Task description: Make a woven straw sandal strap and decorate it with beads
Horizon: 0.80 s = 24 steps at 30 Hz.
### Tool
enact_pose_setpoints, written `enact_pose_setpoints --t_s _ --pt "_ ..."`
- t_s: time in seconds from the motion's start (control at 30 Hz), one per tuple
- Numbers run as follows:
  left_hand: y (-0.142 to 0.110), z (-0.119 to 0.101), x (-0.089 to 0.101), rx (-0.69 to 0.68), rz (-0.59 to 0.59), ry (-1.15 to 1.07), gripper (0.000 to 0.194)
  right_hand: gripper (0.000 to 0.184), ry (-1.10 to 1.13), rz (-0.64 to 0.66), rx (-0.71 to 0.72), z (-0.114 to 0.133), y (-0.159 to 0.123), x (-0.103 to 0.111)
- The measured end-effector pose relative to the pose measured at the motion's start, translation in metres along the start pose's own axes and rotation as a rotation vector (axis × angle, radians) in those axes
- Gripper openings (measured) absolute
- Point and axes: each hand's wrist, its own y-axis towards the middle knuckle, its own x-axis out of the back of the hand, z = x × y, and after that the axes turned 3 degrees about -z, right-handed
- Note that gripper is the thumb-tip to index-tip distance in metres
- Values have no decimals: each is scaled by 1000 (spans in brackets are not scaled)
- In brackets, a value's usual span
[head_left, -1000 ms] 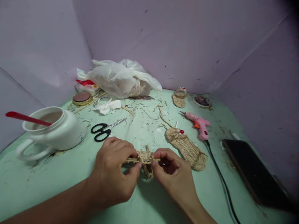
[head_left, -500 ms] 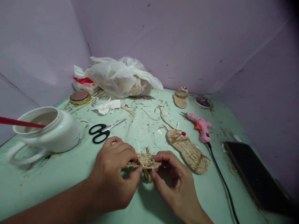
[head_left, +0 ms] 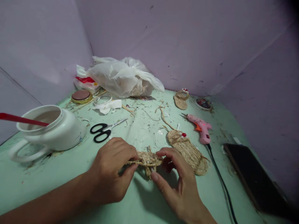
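Between my hands is a small woven straw slipper (head_left: pixel 149 158), seen nearly edge-on, with a strap hanging below it. My left hand (head_left: pixel 114 169) is closed on its left end, thumb below and fingers above. My right hand (head_left: pixel 177 180) curves loosely around the right end; its index finger is at the upper edge and its thumb tip by the hanging strap. Just beyond that hand lies a larger straw slipper (head_left: pixel 187 151) with a red bead (head_left: pixel 184 135) and a loose braided cord at its far end.
Black-handled scissors (head_left: pixel 102 132) and a white mug (head_left: pixel 67 127) with a red stick lie left. A pink glue gun (head_left: pixel 202 127), its black cord (head_left: pixel 219 174) and a phone (head_left: pixel 252 177) are right. Behind are a plastic bag (head_left: pixel 123 77), a finished-looking slipper (head_left: pixel 181 101) and a dish of beads (head_left: pixel 203 104).
The small slipper has tilted, showing more of its strap underneath. My right thumb and index finger have spread wider apart at its right end, while my left hand keeps its hold.
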Motion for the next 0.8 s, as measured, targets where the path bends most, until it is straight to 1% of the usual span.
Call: enact_pose_setpoints --t_s 0.1,0.2,0.3,0.4,0.47,0.63,0.8 --pt "3 0 0 6 7 -17 16 33 -153 -68 135 6 2 -2" --pt "3 -1 0 2 16 -25 15 37 -177 -72 261 11 5 -4" --pt "2 -1 0 9 32 -19 14 41 -194 -36 330 14 8 -5" --pt "1 0 0 20 45 -24 13 39 -236 19 356 14 12 -4" --pt "1 0 0 27 54 -20 13 38 -259 28 358 13 13 -4" --pt "2 -1 -2 -1 4 -28 16 44 -266 60 356 10 16 -4" --pt "2 0 -5 -10 -1 -30 17 45 -266 42 359 10 16 -6"
